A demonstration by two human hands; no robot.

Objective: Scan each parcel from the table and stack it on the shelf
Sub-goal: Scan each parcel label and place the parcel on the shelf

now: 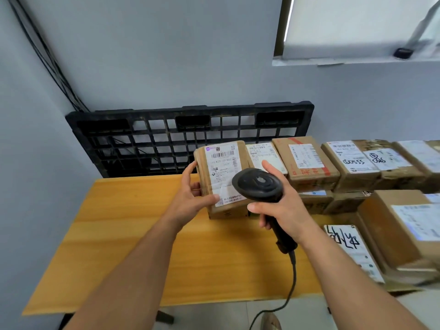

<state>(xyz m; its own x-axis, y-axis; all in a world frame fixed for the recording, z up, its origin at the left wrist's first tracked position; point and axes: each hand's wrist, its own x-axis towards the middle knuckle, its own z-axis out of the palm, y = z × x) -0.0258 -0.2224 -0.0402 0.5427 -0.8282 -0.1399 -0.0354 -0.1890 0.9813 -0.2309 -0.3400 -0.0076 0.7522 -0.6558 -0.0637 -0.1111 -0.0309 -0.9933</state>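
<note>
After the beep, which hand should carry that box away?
Probably the left. The left hand grips the parcel, while the right hand is full, wrapped round the scanner.

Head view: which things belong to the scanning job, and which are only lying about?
Job: parcel in left hand; scanner in right hand; other parcels; table.
Lying about: pallet by the wall; cables.

bare left grip (190, 195) and right grip (285, 207), bare forearms (145, 253).
</note>
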